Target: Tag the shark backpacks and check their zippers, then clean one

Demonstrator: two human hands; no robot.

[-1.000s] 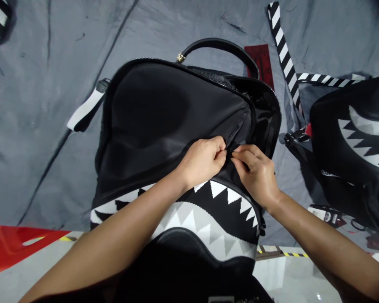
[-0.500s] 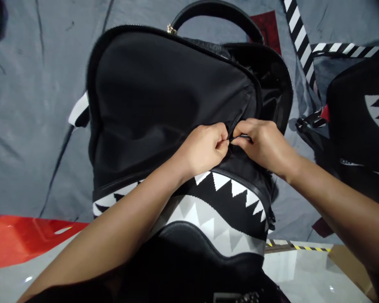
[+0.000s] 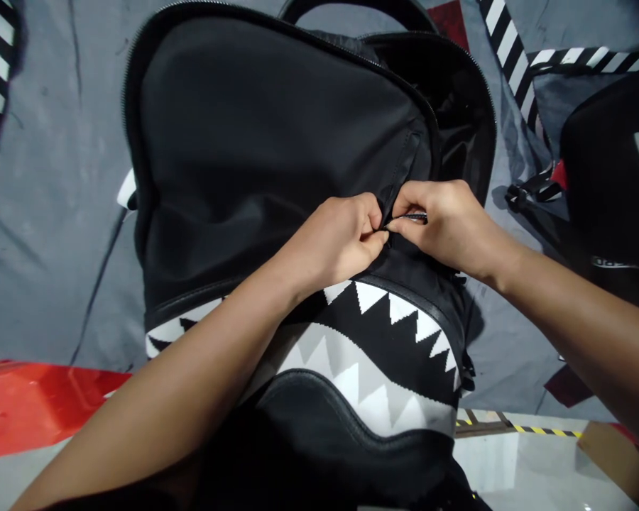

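Observation:
A black backpack (image 3: pixel 277 121) with a white and grey shark-tooth band (image 3: pixel 346 369) fills the middle of the view. A slanted pocket zipper (image 3: pixel 405 160) runs down its front panel at the right. My left hand (image 3: pixel 346 231) is closed, thumb and fingers pinching the black fabric at the lower end of this zipper. Right beside it, my right hand (image 3: pixel 444 223) is also closed, gripping what looks like a thin zipper pull (image 3: pixel 416 216). The fingertips of both hands nearly touch, so the exact spot between them is hidden.
The backpack's main compartment (image 3: pixel 461 99) gapes at the upper right, below a carry handle (image 3: pixel 362 6). Another black bag (image 3: pixel 607 191) lies to the right on the grey cloth (image 3: pixel 58 213). A red plastic bin (image 3: pixel 37 404) stands lower left, a cardboard box (image 3: pixel 612 454) lower right.
The backpack appears slightly larger and higher in view, its handle now partly cut off. Both hands keep their pinch at the zipper and sit slightly higher in the picture.

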